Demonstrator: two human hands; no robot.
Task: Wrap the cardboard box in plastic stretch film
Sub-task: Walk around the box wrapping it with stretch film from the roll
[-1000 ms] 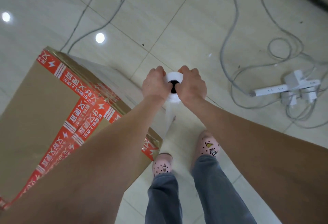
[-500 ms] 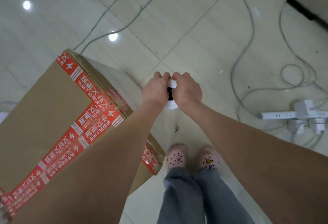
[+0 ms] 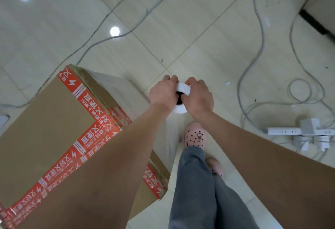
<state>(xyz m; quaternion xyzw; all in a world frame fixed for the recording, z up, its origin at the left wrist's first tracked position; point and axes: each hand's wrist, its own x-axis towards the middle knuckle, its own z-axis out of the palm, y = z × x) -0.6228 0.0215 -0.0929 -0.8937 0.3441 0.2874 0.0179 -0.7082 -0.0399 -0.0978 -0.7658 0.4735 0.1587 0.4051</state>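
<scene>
- Grey trouser legs (image 3: pixel 195 192) fill the lower centre of the head view. One pink perforated clog (image 3: pixel 194 135) is set ahead of the other (image 3: pixel 215 168) on the floor.
- The cardboard box (image 3: pixel 45 129) stands on the floor at the person's left, just beside the legs. Red printed tape (image 3: pixel 94 129) runs across its top face and along its edges.
- A translucent film sheet (image 3: pixel 170 138) hangs from the roll towards the near corner of the box. Its attachment point is hidden behind the left forearm.
- The stretch film roll (image 3: pixel 183 88) is held upright in front of the person, to the right of the box and apart from it, with its dark core opening facing the camera.
- The left hand (image 3: pixel 162 92) grips the left side of the roll with curled fingers. The right hand (image 3: pixel 198 96) grips the right side in the same way.
- A white power strip (image 3: pixel 282 130) with plugged adapters lies on the floor at the right.
- Grey cables (image 3: pixel 261 29) loop across the glossy tiled floor (image 3: pixel 181 20) beyond the hands.
</scene>
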